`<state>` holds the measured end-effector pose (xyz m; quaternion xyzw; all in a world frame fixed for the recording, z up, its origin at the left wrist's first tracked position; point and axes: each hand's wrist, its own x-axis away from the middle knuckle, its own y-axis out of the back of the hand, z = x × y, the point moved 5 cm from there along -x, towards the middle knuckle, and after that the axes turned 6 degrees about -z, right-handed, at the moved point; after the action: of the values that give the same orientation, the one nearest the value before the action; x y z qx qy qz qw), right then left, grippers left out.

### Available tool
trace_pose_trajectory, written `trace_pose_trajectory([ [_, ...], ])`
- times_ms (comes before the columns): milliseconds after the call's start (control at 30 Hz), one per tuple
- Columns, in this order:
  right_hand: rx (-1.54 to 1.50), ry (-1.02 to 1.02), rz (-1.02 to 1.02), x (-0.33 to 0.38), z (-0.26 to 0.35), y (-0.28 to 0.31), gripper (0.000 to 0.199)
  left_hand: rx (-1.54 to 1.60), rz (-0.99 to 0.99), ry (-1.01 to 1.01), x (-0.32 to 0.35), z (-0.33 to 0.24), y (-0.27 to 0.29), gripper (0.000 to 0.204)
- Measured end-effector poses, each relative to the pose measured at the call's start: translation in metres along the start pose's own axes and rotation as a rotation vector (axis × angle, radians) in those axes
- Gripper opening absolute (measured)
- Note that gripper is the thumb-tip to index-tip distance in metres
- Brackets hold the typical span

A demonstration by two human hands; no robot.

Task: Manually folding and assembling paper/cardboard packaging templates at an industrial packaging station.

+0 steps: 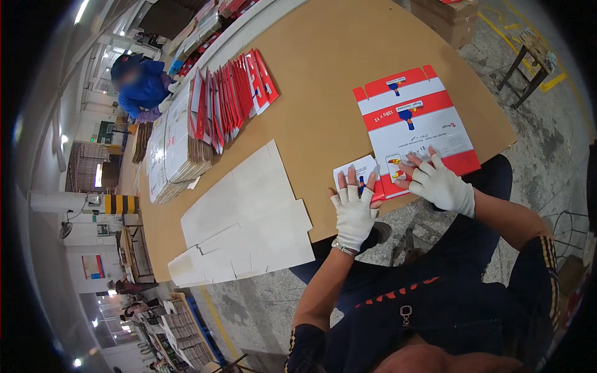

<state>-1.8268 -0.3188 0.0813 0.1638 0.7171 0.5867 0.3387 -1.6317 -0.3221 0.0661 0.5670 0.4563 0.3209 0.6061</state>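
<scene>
A flat red-and-white printed carton (429, 124) lies on the brown tabletop at the near right edge. My left hand (354, 217), in a white glove with bare fingertips, lies with fingers spread on the carton's small side flap (369, 165). The same kind of glove covers my right hand (443, 186), whose outstretched fingers press on the carton's near part. Neither hand grips anything. Left of the hands, a large plain whitish cardboard sheet (249, 217) with slits and notches lies flat, apart from them.
Folded red-and-white cartons (231, 99) stand in a leaning row at the table's far left, beside a strapped stack of flat cardboard (171, 146). Beyond it is a person in blue (143, 87). A wooden stool (528, 65) and a cardboard box (444, 22) stand off the table's right side.
</scene>
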Motion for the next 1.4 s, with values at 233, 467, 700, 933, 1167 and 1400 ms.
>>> trace_pose_trajectory([
  [233,0.029,0.014,-0.03,0.009,0.006,-0.015,0.042,-0.034,0.038,0.018,0.0,-0.001,-0.003,0.073],
  [467,-0.031,-0.012,-0.083,0.014,0.007,-0.018,0.039,-0.056,0.094,0.046,-0.002,-0.005,0.0,0.072],
  [700,-0.071,0.052,-0.076,0.015,0.006,-0.015,0.038,-0.02,0.106,0.019,-0.002,-0.002,0.005,0.067],
  [933,-0.139,0.058,-0.108,0.016,0.004,-0.011,0.039,0.124,0.14,0.091,-0.005,0.003,0.002,0.07],
  [1167,-0.267,0.067,-0.136,0.016,-0.01,-0.007,0.035,0.271,0.114,0.213,-0.057,0.011,-0.016,0.088],
  [1400,-0.687,-0.414,-0.226,0.036,0.028,0.051,0.039,0.491,-0.206,0.312,-0.071,0.036,-0.014,0.073],
])
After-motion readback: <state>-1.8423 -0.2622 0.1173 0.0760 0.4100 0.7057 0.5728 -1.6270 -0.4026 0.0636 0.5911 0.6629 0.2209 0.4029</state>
